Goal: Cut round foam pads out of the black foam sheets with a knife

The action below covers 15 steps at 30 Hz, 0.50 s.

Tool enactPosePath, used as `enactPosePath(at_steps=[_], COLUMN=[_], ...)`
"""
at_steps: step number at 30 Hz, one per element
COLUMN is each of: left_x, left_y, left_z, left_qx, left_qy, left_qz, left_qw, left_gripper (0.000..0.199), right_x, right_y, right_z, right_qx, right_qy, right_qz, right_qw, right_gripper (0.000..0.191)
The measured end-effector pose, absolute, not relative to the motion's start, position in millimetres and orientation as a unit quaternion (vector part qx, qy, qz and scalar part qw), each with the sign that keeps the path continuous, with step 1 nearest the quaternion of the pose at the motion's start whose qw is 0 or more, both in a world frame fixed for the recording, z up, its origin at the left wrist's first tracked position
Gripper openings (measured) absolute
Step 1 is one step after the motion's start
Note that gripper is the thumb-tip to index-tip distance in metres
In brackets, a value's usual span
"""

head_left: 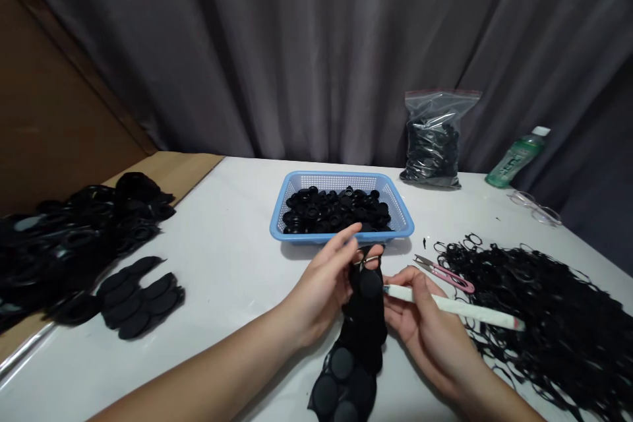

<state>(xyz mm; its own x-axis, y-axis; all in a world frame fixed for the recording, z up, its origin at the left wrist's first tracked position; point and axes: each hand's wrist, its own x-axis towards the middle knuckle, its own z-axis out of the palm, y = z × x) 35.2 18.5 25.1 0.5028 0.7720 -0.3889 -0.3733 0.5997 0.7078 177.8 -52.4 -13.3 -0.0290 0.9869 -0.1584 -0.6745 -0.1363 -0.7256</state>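
A person's left hand [324,283] grips the far part of a long black sheet of soft-looking material with round flat discs [363,323], which runs from between the two hands toward the near edge of the view, above the white smooth worktop [222,231]. The right hand [420,320] is closed around a slim white pen-shaped tool [475,313]; its narrow tip is at the right side of the sheet, just beside one disc, though whether it touches cannot be told.

Just beyond the hands stands a light-blue rectangular plastic basket with perforated walls [341,237], holding many small round glossy black pieces [336,208]. Right of the hands lie small metal snips with pink handles [448,273], near a broad tangled heap of thin black ring-shaped scraps [548,316].

At the far right, a clear zip-top plastic bag of black pieces [432,145] stands near a leaning green transparent bottle with a white cap [517,158]; a pair of thin-framed eyeglasses [537,208] lies on its near side. On the left, a small cluster of flat black discs [141,297] lies beside a large pile of black sheets with round shapes [99,231], near brown cardboard [54,79]. A dark grey draped curtain [316,59] hangs behind.
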Motion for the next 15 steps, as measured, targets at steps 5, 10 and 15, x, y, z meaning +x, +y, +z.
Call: enactPosePath(at_steps=[5, 10, 15], left_x=[19.8, 19.3, 20.5], left_y=[16.1, 19.6, 16.8], left_z=[10.7, 6.8, 6.5], left_qx=[0.442, 0.503, 0.525], left_qy=[0.312, 0.343, 0.348], left_qz=[0.326, 0.328, 0.330], left_qw=[0.775, 0.722, 0.703], left_gripper=[0.074, 0.068, 0.068], right_x=[186.2, 193.9, 197.6], right_y=[-48.2, -46.1, -47.3], right_z=[-12.2, -9.9, -7.0], right_qx=[-0.372, -0.421, -0.450], right_qy=[-0.227, -0.237, -0.278], right_qz=[0.661, 0.629, 0.596], right_qw=[0.611, 0.609, 0.605], right_gripper=[0.037, 0.051, 0.046])
